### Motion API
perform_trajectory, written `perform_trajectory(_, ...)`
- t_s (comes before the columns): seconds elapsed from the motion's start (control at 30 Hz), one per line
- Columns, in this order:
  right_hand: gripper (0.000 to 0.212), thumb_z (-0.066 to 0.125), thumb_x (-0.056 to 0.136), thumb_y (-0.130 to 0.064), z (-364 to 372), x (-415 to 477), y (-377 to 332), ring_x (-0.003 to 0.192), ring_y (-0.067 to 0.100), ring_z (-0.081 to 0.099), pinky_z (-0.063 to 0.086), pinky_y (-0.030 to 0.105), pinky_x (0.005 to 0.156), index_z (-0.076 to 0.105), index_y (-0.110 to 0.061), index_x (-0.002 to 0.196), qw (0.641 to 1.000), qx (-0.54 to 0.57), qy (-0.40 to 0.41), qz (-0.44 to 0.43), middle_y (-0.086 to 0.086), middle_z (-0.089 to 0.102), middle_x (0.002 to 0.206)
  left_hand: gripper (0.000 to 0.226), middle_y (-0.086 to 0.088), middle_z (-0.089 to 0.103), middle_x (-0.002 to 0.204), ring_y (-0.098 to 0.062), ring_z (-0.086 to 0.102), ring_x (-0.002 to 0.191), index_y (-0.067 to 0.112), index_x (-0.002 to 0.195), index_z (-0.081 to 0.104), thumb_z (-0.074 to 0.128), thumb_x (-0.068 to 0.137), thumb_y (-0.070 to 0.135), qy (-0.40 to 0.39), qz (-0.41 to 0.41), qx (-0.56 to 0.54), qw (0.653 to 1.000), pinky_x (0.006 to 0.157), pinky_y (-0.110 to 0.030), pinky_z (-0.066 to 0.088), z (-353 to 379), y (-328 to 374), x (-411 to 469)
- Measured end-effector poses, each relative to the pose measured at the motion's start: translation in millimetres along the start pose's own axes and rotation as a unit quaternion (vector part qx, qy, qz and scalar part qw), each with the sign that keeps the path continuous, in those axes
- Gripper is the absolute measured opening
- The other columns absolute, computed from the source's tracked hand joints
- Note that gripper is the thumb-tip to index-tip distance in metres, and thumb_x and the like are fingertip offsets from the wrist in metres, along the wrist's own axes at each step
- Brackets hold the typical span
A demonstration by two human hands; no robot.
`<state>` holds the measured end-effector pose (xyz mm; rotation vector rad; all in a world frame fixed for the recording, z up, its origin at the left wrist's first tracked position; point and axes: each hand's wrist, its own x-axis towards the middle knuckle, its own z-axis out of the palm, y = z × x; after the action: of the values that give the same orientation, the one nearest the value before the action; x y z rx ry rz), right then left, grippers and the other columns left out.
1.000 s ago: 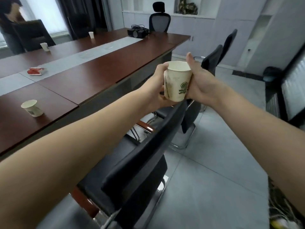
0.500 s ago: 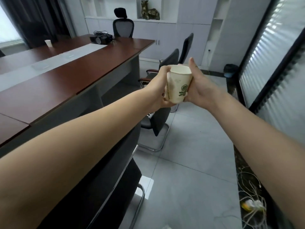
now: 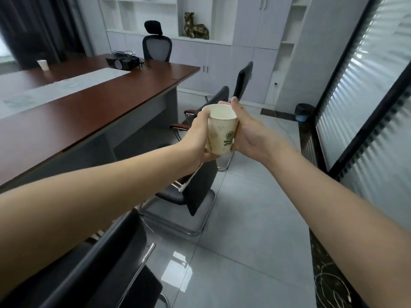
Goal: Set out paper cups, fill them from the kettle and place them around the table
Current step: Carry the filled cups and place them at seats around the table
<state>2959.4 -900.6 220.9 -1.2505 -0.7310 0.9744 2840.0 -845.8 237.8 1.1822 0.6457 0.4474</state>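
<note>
Holds the cup upright in mid-air, clear of the table, off its long edge and over a chair drawn up to it. Clamps it from both sides: left hand curled round the wall and under the base, right hand wrapped round the opposite wall, thumb up by the rim. Cannot tell whether filled. On the table's far side, a second cup, upright; near the table's far end, a projector.
</note>
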Motion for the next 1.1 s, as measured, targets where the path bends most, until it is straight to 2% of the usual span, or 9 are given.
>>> perform_trajectory(0.13, 0.049, 0.037, 0.094, -0.053, -13.2, 61.1, -9.1, 0.111, 0.032, 0.063, 0.047, 0.056, 0.095, 0.044, -0.026, 0.135, 1.000, 0.018, -0.023, 0.009, 0.010, 0.063, 0.125, 0.044, -0.010, 0.065, 0.113, -0.027, 0.066, 0.097, 0.025, 0.124, 0.056, 0.035, 0.096, 0.052, 0.048, 0.008, 0.012, 0.999, 0.079, -0.040, 0.058, -3.3, 10.7, 55.2)
perform_trajectory(0.27, 0.042, 0.039, 0.095, -0.051, -14.3, 124.5, -12.9, 0.112, 0.032, 0.062, 0.040, 0.059, 0.101, 0.048, -0.027, 0.128, 0.998, 0.026, -0.059, 0.017, 0.009, 0.064, 0.123, 0.048, -0.011, 0.063, 0.113, -0.024, 0.065, 0.088, 0.020, 0.130, 0.051, 0.030, 0.099, 0.050, 0.095, 0.029, -0.006, 0.995, 0.053, -0.026, 0.057, -15.8, 24.2, 103.1)
perform_trajectory(0.37, 0.048, 0.037, 0.095, -0.051, -10.8, 168.5, -15.7, 0.110, 0.032, 0.063, 0.045, 0.058, 0.096, 0.045, -0.024, 0.134, 0.995, 0.005, -0.096, 0.028, 0.009, 0.063, 0.125, 0.049, -0.010, 0.064, 0.110, -0.025, 0.064, 0.087, 0.019, 0.131, 0.051, 0.027, 0.100, 0.049, 0.123, 0.041, -0.004, 0.992, 0.058, -0.028, 0.056, -29.0, 35.3, 136.4)
perform_trajectory(0.47, 0.051, 0.037, 0.095, -0.052, -4.8, 216.0, -21.9, 0.105, 0.029, 0.066, 0.055, 0.048, 0.082, 0.044, -0.022, 0.136, 0.988, 0.000, -0.151, 0.041, 0.009, 0.064, 0.123, 0.043, -0.005, 0.062, 0.088, -0.018, 0.062, 0.068, 0.018, 0.121, 0.054, 0.026, 0.101, 0.044, 0.138, 0.075, -0.023, 0.987, 0.046, -0.023, 0.053, -42.3, 49.3, 164.1)
perform_trajectory(0.53, 0.044, 0.038, 0.095, -0.052, 4.1, 246.8, -28.9, 0.098, 0.026, 0.068, 0.057, 0.042, 0.072, 0.047, -0.025, 0.129, 0.985, -0.007, -0.170, 0.039, 0.006, 0.066, 0.116, 0.041, -0.006, 0.063, 0.087, -0.018, 0.065, 0.067, 0.020, 0.114, 0.056, 0.027, 0.100, 0.045, 0.187, 0.104, -0.002, 0.977, 0.053, -0.027, 0.055, -53.7, 61.6, 186.3)
perform_trajectory(0.67, 0.046, 0.040, 0.095, -0.052, 23.7, 310.0, -45.8, 0.106, 0.028, 0.064, 0.054, 0.046, 0.079, 0.045, -0.025, 0.133, 0.976, -0.042, -0.210, 0.037, 0.006, 0.063, 0.123, 0.042, -0.013, 0.064, 0.108, -0.033, 0.064, 0.096, 0.024, 0.100, 0.059, 0.027, 0.097, 0.053, 0.257, 0.122, -0.014, 0.959, 0.079, -0.049, 0.057, -77.2, 88.2, 228.6)
perform_trajectory(0.83, 0.049, 0.039, 0.097, -0.047, 55.0, 375.8, -54.1, 0.091, 0.021, 0.068, 0.057, 0.032, 0.058, 0.043, -0.018, 0.137, 0.958, -0.042, -0.278, 0.052, 0.008, 0.063, 0.121, 0.042, -0.009, 0.062, 0.092, -0.024, 0.062, 0.082, 0.020, 0.110, 0.053, 0.021, 0.101, 0.047, 0.314, 0.169, -0.026, 0.934, 0.046, -0.027, 0.055, -112.8, 112.5, 271.8)
perform_trajectory(0.97, 0.052, 0.041, 0.096, -0.049, 88.7, 420.5, -37.3, 0.105, 0.027, 0.062, 0.054, 0.037, 0.069, 0.041, -0.021, 0.139, 0.950, -0.042, -0.299, 0.076, 0.009, 0.057, 0.130, 0.043, -0.011, 0.065, 0.105, -0.029, 0.063, 0.100, 0.024, 0.103, 0.057, 0.020, 0.100, 0.046, 0.368, 0.177, 0.000, 0.913, 0.075, -0.038, 0.055, -155.6, 116.8, 300.6)
perform_trajectory(1.1, 0.037, 0.041, 0.096, -0.048, 129.1, 458.8, -12.0, 0.110, 0.026, 0.057, 0.051, 0.042, 0.084, 0.045, -0.029, 0.128, 0.946, -0.067, -0.308, 0.081, 0.001, 0.058, 0.116, 0.042, -0.003, 0.064, 0.097, -0.025, 0.063, 0.092, 0.030, 0.104, 0.057, 0.019, 0.100, 0.047, 0.407, 0.171, 0.017, 0.897, 0.066, -0.035, 0.057, -208.3, 111.6, 320.3)
